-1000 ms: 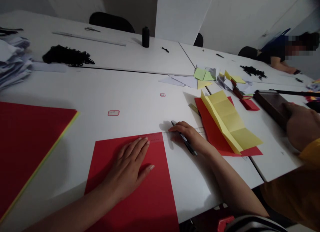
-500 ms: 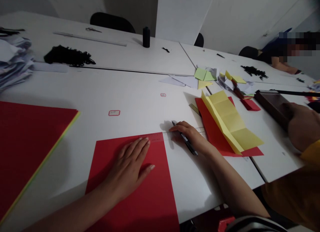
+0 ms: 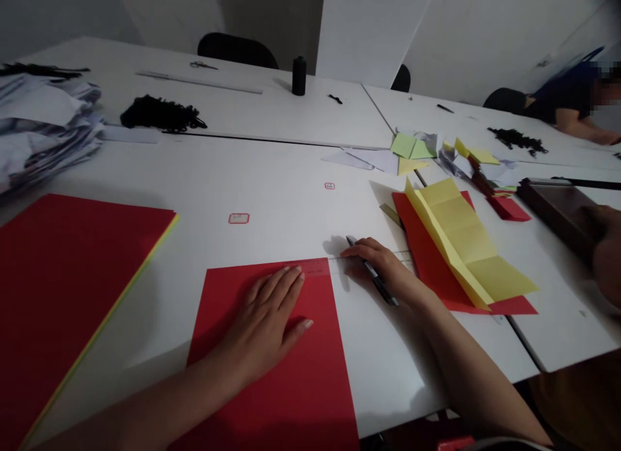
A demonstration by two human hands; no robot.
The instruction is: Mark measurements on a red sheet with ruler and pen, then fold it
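A sheet of red paper lies on the white table in front of me. Across its far edge runs a clear ruler, which sticks out past the sheet's right corner. My left hand lies flat on the red paper, fingers together and stretched out, its fingertips pressing on the ruler. To the right of the sheet, my right hand holds a black pen slantwise between its fingers. That hand is over the ruler's right part and hides some of it.
Left is a stack of coloured sheets, red on top, below crumpled white paper. Folded yellow paper rests on red paper at right. Beyond are black cord and a black cylinder. A co-worker's hand touches a dark box.
The view has turned slightly left, so everything sits further right in the picture. Both my hands keep their places on the paper and ruler. The co-worker's hand has shifted along the dark box.
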